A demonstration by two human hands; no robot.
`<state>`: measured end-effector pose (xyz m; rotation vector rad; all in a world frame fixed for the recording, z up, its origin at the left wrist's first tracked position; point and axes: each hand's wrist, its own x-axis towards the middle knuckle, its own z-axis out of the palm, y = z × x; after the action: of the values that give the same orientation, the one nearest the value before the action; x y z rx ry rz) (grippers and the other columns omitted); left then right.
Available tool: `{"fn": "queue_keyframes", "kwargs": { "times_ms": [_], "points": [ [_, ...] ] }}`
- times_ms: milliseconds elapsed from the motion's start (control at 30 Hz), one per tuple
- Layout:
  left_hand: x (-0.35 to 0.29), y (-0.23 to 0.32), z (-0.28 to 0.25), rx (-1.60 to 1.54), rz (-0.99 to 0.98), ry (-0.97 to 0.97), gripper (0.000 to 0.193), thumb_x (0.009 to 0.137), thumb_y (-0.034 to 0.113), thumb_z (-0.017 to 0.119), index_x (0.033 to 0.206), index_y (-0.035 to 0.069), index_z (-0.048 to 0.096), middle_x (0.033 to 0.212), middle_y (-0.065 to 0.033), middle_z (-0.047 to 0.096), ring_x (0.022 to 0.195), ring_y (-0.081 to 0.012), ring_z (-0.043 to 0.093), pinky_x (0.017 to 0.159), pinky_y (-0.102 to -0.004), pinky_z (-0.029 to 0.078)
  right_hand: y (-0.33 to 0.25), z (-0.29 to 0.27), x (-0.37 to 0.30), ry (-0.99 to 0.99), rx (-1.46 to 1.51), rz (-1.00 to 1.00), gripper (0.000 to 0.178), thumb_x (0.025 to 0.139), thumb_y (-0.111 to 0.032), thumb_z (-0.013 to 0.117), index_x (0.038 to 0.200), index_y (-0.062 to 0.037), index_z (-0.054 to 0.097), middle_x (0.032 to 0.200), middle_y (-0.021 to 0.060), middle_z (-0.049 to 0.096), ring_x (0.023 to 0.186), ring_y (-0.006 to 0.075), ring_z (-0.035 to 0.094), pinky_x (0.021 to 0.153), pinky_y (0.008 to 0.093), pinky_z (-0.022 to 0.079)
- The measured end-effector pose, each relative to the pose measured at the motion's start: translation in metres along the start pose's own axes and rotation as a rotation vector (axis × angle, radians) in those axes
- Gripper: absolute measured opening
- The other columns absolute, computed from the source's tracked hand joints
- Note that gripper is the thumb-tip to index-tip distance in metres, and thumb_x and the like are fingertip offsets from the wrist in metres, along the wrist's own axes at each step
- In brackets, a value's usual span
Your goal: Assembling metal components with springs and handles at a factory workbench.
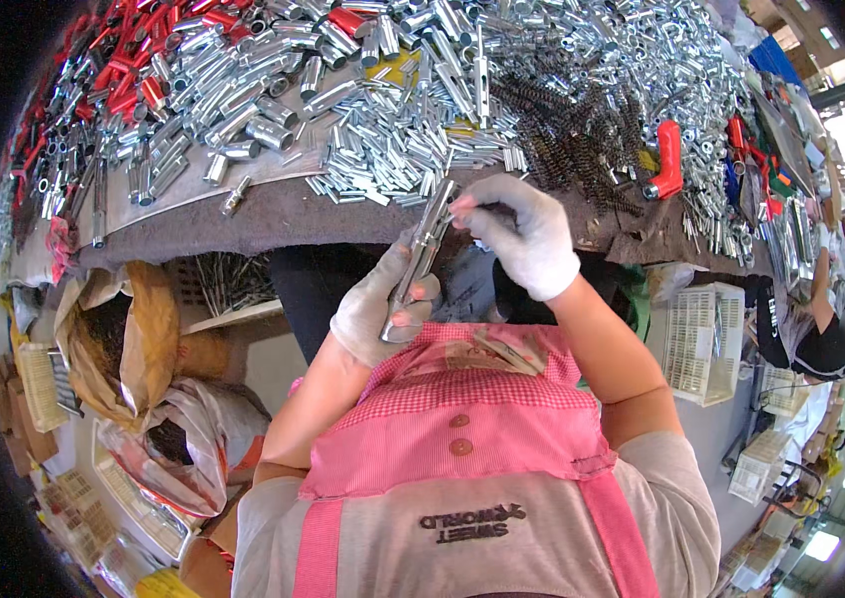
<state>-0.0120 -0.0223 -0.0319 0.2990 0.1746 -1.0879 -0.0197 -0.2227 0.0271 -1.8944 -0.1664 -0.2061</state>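
My left hand [372, 307], in a white glove with bare fingertips, is wrapped around a shiny metal tube assembly [423, 251]. The tube is tilted, its upper end toward the table's near edge. Beside that upper end is my right hand [530, 237], also gloved, with thumb and forefinger pinched together. Whatever small part may be between those fingertips is too small to make out. Just beyond my hands, short silver pins [372, 157] lie heaped on the table. Dark coil springs [572, 135] are piled to their right.
Larger metal tubes [233, 100] and red handles [123, 75] cover the table's left part. A single red handle [669, 159] and small metal fittings [676, 70] lie on the right. Sacks [188, 439] stand below left, a white crate [703, 344] below right. Another person [826, 344] is at far right.
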Motion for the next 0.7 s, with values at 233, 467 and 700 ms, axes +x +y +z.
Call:
{"fn": "queue_keyframes", "kwargs": {
  "times_ms": [233,467,700],
  "points": [
    [0.002,-0.005,0.017,0.301,0.163,0.001,0.042,0.098,0.032,0.041,0.137,0.019,0.034,0.078,-0.0033,0.047,0.047,-0.0078,0.035,0.038,-0.0179,0.026,-0.007,-0.003,-0.005,0.017,-0.464,-0.107,0.009,0.077,-0.006,0.064,0.084,-0.0034,0.061,0.085,0.0115,0.061,0.083,0.0295,0.061,0.071,0.0344,0.049],
    [0.006,-0.01,0.012,0.085,-0.015,-0.021,0.032,0.099,0.038,0.035,0.128,0.026,0.04,0.08,-0.0029,0.046,0.047,-0.0083,0.038,0.037,-0.0176,0.029,0.008,0.003,-0.015,0.034,-0.502,-0.227,0.012,0.074,-0.007,0.064,0.084,-0.0046,0.059,0.085,0.0125,0.06,0.079,0.0323,0.06,0.067,0.0394,0.05],
    [0.014,-0.005,0.027,0.614,0.293,-0.108,0.057,0.096,0.033,0.046,0.145,0.017,0.021,0.107,-0.0114,0.052,0.075,-0.0112,0.047,0.048,-0.0179,0.039,0.011,0.006,-0.017,-0.014,0.909,0.599,0.029,0.087,-0.016,0.064,0.108,-0.004,0.047,0.086,0.0046,0.061,0.066,0.0086,0.054,0.057,0.0216,0.046]
  ]
}}
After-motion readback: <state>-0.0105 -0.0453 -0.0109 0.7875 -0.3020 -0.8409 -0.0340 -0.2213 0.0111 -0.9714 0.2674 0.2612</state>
